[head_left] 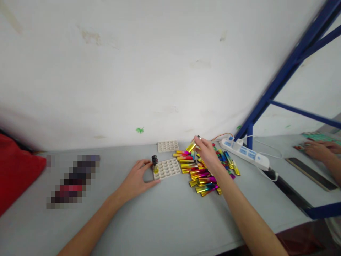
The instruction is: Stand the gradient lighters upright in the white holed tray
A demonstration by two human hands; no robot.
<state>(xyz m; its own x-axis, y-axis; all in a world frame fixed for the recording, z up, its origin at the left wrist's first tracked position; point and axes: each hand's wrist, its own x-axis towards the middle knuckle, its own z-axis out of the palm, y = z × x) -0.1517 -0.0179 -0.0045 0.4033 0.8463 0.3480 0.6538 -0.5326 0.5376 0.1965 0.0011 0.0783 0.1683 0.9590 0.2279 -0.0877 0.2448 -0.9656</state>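
Note:
My right hand (pixel 206 153) is closed around a shiny gold tube (pixel 191 146) with a dark tip, held tilted above a heap of similar tubes (pixel 199 174). These lie on their sides, gold fading into pink, red, purple, blue or green. My left hand (pixel 137 177) lies at the left end of a pale tray (pixel 170 168) with rows of round hollows. Its thumb and fingers are apart, with the thumb at the tray's front left corner. Near those fingertips, a few tubes with black tops and gold bottoms (pixel 155 164) stand upright in the tray's left end.
A second pale tray (pixel 167 146) lies against the wall. To the right are a white power strip (pixel 245 153) with cables and a blue metal frame (pixel 277 81). Another person's hands (pixel 319 149) are at the far right. A red cloth-like thing (pixel 18 167) is at left.

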